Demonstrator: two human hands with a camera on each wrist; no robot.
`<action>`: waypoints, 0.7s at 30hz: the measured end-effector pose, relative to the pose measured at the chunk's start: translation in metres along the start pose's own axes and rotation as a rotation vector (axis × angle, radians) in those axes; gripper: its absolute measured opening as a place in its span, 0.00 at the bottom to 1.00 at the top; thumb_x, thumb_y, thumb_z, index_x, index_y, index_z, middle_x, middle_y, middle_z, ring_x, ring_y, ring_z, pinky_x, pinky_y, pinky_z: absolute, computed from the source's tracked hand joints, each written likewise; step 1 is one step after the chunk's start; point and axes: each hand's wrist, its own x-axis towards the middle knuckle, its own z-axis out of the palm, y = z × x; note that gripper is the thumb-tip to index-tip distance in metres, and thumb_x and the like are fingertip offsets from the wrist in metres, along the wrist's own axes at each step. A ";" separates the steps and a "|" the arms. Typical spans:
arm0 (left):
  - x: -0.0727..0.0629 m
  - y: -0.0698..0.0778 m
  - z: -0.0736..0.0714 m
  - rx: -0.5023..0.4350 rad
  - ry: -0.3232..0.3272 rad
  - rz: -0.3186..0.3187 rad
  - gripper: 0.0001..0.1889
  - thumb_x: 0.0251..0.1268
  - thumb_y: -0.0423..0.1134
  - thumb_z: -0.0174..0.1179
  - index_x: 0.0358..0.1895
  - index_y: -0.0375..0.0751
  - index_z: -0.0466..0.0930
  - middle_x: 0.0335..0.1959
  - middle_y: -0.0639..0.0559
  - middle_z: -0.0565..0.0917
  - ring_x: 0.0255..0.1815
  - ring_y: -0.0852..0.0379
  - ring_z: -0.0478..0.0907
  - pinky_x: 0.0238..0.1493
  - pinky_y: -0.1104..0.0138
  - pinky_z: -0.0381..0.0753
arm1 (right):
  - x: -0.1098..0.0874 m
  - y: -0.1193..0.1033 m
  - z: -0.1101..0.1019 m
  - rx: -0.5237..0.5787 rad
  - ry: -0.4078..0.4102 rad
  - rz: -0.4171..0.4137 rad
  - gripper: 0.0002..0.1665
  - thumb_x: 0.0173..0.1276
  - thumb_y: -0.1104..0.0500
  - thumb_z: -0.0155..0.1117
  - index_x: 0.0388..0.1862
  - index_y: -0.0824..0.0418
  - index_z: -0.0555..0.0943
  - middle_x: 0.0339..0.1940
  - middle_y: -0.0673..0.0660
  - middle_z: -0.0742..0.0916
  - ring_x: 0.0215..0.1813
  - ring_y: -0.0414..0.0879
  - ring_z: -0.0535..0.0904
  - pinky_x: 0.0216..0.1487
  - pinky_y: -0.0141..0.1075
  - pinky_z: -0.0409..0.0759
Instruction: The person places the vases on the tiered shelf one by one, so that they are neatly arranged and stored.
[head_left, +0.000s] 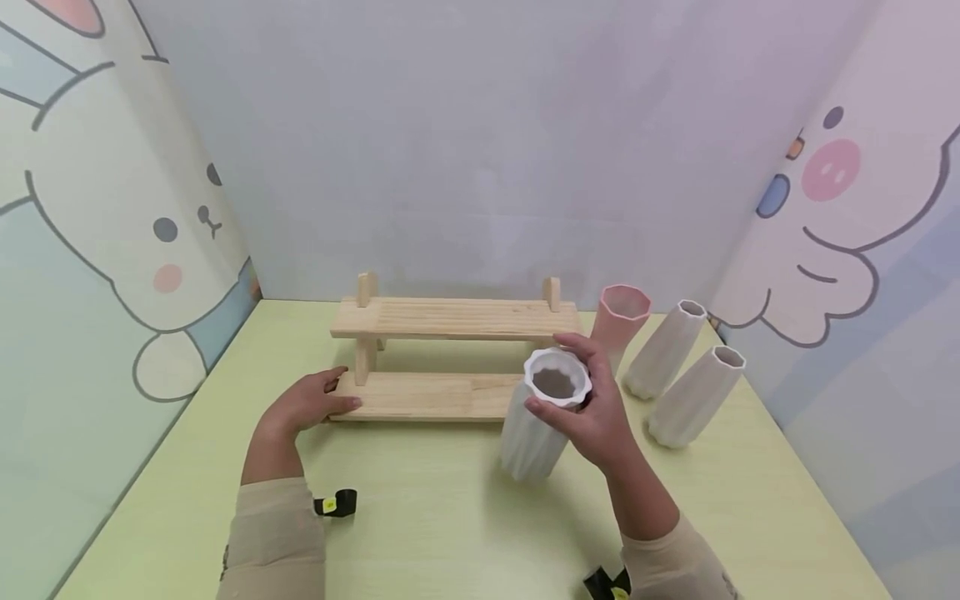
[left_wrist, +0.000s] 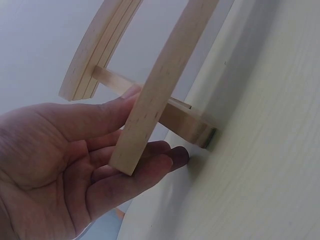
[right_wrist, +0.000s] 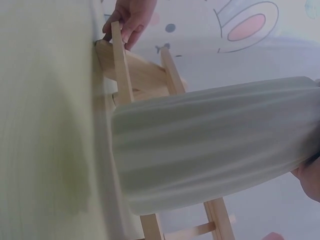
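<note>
A two-tier wooden shelf (head_left: 420, 396) stands toward the back of the table. My left hand (head_left: 306, 402) grips the left end of its lower board; in the left wrist view the thumb lies above that board (left_wrist: 155, 95) and the fingers beneath it. My right hand (head_left: 596, 408) holds a white ribbed vase (head_left: 534, 437) near its scalloped rim, thumb and fingers on opposite sides. The vase is held upright with a slight tilt, in front of the shelf's right end. Across the right wrist view, the same vase (right_wrist: 215, 145) hides part of the shelf (right_wrist: 122, 65).
To the right of the shelf stand a pink vase (head_left: 618, 325) and two white vases (head_left: 667, 350), (head_left: 696, 398). Walls with cartoon animals (head_left: 840, 200) border the table (head_left: 420, 517) on both sides, and a plain wall (head_left: 480, 167) rises behind.
</note>
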 end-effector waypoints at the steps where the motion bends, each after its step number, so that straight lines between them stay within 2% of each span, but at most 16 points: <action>1: 0.000 0.000 0.000 -0.006 0.000 0.001 0.47 0.64 0.53 0.64 0.77 0.33 0.51 0.73 0.30 0.63 0.66 0.36 0.68 0.62 0.43 0.71 | 0.000 0.000 0.001 0.006 -0.002 -0.005 0.47 0.46 0.78 0.74 0.66 0.65 0.67 0.49 0.54 0.81 0.46 0.45 0.81 0.43 0.33 0.81; 8: -0.001 0.000 0.000 -0.025 -0.006 -0.014 0.47 0.63 0.54 0.65 0.77 0.34 0.51 0.73 0.30 0.62 0.65 0.36 0.69 0.61 0.45 0.73 | 0.003 -0.002 0.008 -0.001 -0.036 0.013 0.47 0.47 0.76 0.75 0.66 0.64 0.66 0.51 0.53 0.81 0.47 0.47 0.81 0.44 0.37 0.82; 21: 0.001 -0.001 -0.001 -0.008 0.000 -0.018 0.47 0.64 0.54 0.64 0.78 0.35 0.51 0.74 0.31 0.61 0.67 0.36 0.67 0.63 0.43 0.71 | 0.013 -0.004 0.015 0.002 -0.069 -0.004 0.47 0.49 0.75 0.75 0.67 0.63 0.65 0.49 0.56 0.80 0.46 0.48 0.81 0.43 0.34 0.82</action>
